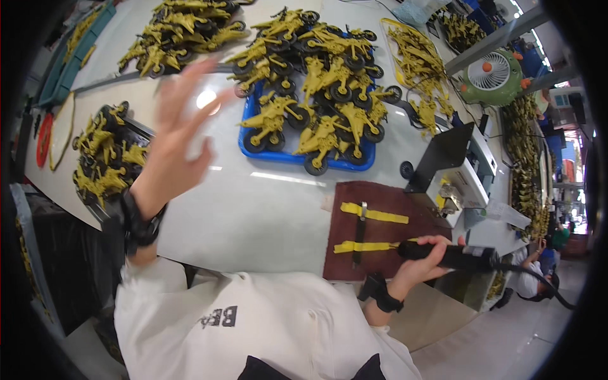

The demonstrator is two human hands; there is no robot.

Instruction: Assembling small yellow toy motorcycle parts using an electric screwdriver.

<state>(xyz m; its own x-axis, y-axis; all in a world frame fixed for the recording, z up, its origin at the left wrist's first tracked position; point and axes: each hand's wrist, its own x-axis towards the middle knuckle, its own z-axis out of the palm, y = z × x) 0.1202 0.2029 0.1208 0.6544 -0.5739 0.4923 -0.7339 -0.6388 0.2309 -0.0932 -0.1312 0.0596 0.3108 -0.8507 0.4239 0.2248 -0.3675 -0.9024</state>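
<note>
My right hand (423, 265) is closed round a black electric screwdriver (465, 258) with a cable, held level at the right edge of a brown cloth mat (342, 225). Its tip points left, beside the lower of two yellow strips (373, 216) on the mat. A narrow black bar (360, 234) crosses both strips. My left hand (176, 142) is raised over the white table, slightly blurred, its fingers apart and nothing visible in them. It is nearest to a blue tray (272, 156) heaped with yellow toy motorcycles (313, 76) with black wheels.
Behind the mat's right side stands a black-and-white box device (456, 180). A loose black wheel (406, 169) lies near it. More toy motorcycles (183, 31) are piled at the back and left. A green fan (494, 76) and a yellow-rimmed tray (398, 25) are farther right.
</note>
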